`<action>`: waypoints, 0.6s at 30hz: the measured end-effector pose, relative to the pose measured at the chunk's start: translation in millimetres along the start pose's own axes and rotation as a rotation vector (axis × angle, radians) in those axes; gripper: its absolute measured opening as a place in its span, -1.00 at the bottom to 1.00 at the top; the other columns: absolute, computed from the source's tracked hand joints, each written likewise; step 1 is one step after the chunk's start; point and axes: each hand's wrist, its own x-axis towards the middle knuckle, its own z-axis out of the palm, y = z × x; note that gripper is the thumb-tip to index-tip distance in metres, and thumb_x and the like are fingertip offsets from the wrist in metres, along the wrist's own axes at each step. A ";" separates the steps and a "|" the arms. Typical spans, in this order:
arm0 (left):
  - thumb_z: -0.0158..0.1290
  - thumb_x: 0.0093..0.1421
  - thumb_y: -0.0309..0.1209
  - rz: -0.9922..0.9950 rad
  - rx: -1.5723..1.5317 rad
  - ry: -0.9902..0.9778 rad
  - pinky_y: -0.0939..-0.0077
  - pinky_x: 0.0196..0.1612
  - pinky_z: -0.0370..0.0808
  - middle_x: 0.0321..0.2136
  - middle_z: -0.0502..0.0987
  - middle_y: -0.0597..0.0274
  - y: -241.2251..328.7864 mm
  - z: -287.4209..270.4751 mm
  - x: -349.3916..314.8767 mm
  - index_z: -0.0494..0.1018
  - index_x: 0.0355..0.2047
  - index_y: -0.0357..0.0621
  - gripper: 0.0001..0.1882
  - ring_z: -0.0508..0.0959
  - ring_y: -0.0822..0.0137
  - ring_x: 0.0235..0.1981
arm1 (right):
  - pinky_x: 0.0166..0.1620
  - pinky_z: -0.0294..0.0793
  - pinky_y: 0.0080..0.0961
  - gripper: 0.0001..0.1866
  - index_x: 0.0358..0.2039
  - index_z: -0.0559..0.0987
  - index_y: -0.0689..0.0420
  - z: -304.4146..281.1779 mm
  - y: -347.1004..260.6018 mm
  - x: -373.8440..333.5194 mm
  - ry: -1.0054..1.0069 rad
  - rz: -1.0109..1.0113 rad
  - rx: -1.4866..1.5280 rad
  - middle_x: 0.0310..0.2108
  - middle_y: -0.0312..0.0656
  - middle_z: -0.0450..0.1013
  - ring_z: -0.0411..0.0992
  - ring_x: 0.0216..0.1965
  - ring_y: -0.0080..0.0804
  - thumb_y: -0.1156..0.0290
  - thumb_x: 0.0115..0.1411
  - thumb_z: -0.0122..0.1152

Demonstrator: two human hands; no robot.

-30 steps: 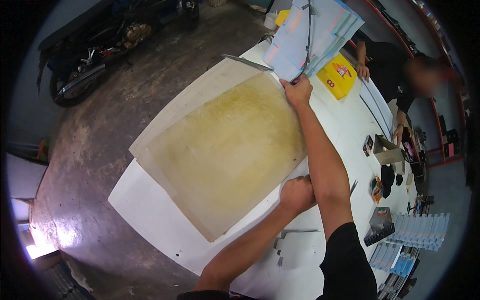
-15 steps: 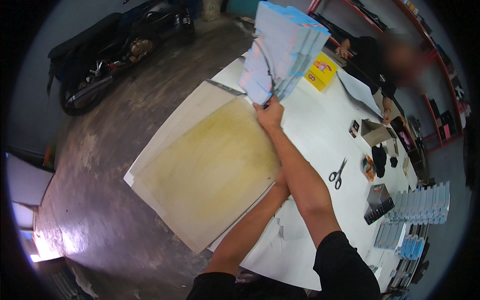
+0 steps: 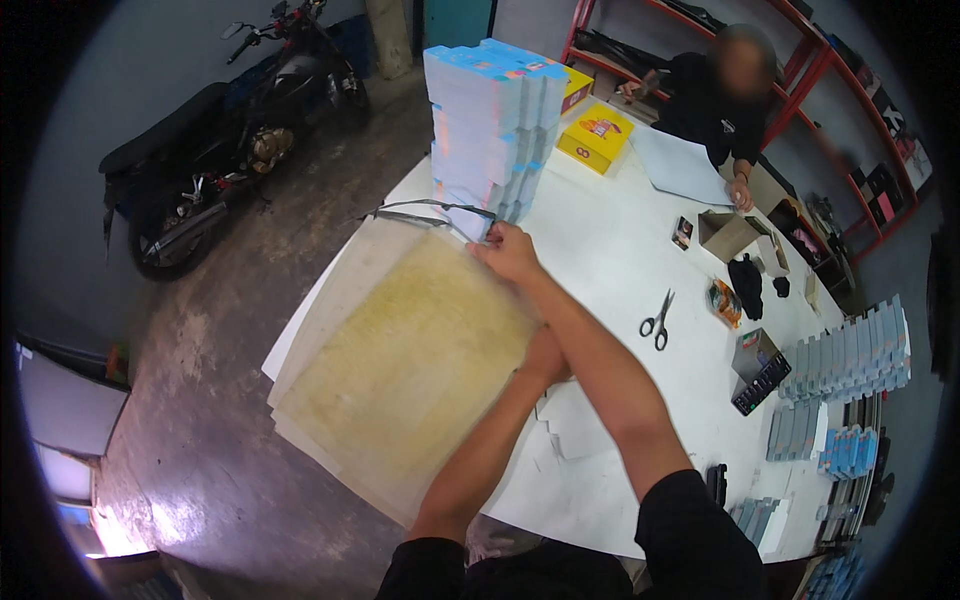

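Note:
A thin dark strap [image 3: 415, 214] stretches in a narrow loop over the far edge of a yellowed board [image 3: 400, 340]. The fingers of my right hand [image 3: 508, 252] close around the strap's right end, at the foot of a tall stack of blue-edged paper blocks [image 3: 490, 130]. Under my right forearm, my left hand [image 3: 546, 357] lies at the board's right edge. Its fingers are mostly hidden, so their grip is unclear. The board rests with other pale sheets on the white table [image 3: 600, 290], at its left side.
Scissors [image 3: 656, 320] lie right of my arms. Beyond them are an open carton [image 3: 725, 235], a dark box [image 3: 760, 370] and grey-blue stacks [image 3: 845, 350]. Yellow boxes [image 3: 597, 138] stand beside the tall stack. Across the table, a person [image 3: 700, 100] handles a white sheet [image 3: 680, 168]. A motorcycle [image 3: 250, 150] stands left.
The strap has come down from the stack's side to the board's far edge, with my right hand still on it. The view has shifted and the stack looks more upright.

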 end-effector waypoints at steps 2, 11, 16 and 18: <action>0.25 0.21 -0.19 0.007 0.111 -0.019 0.12 -0.16 0.54 -0.31 0.63 0.10 8.2 -0.6 8.1 0.58 -0.18 -0.15 -0.69 0.62 0.08 -0.23 | -0.15 0.59 -0.24 -0.45 -0.07 0.57 0.31 -28.6 16.7 1.2 -0.038 -0.040 -0.009 -0.26 0.00 0.65 0.65 -0.28 -0.14 0.16 0.09 0.51; 0.24 0.23 -0.10 -0.129 0.114 -0.041 0.22 -0.27 0.56 -0.43 0.63 0.25 24.8 -10.8 7.2 0.60 -0.26 -0.08 -0.70 0.64 0.17 -0.34 | 0.01 0.45 -0.12 0.13 0.39 0.15 0.05 -177.2 -117.1 40.9 0.036 0.466 0.819 0.06 0.16 0.39 0.46 0.01 -0.03 -0.51 0.05 0.23; 0.24 0.24 -0.10 -0.095 0.076 -0.015 0.23 -0.27 0.56 -0.43 0.63 0.25 21.6 -8.2 8.9 0.60 -0.25 -0.08 -0.69 0.63 0.16 -0.34 | 0.02 0.44 -0.11 0.17 0.37 0.18 -0.04 -187.2 -151.7 69.9 -0.013 0.561 0.771 0.06 0.19 0.37 0.41 0.06 0.00 -0.53 -0.07 0.32; 0.24 0.24 -0.11 -0.098 0.056 -0.003 0.23 -0.27 0.56 -0.42 0.64 0.24 21.0 -8.5 8.5 0.60 -0.25 -0.09 -0.69 0.63 0.16 -0.34 | 0.00 0.45 -0.12 0.19 0.36 0.18 -0.06 -183.7 -159.6 74.9 0.009 0.561 0.719 0.04 0.18 0.37 0.42 0.03 -0.02 -0.53 -0.10 0.35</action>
